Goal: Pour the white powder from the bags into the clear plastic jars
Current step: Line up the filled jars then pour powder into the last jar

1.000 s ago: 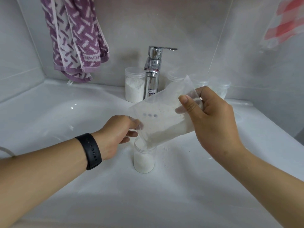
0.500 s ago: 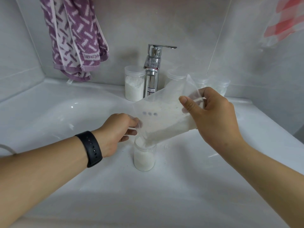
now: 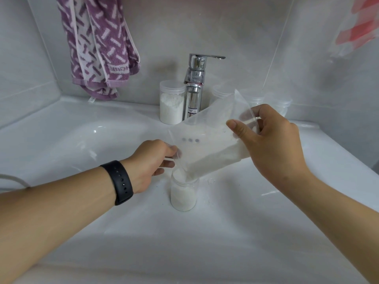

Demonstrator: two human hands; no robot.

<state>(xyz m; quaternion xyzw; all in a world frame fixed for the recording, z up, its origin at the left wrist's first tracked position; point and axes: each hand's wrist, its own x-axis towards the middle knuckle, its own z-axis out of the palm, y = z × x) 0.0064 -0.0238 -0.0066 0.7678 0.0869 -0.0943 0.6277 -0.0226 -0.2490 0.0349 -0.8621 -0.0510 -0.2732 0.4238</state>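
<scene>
White powder fills most of your near jar (image 3: pixel 184 196) in the basin (image 3: pixel 86 232). Left hand (image 3: pixel 152 160) pinches the mouth edge of the limp, clear bag (image 3: pixel 207 144); right hand (image 3: pixel 272 144) grips its raised end, powder left inside. Behind, a filled jar (image 3: pixel 171 105) beside the chrome tap (image 3: pixel 194 87); jars farther right look empty.

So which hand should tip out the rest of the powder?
Right. The right hand grips the bag's raised closed end, where powder remains. The left hand pinches the mouth edge over the jar.
</scene>
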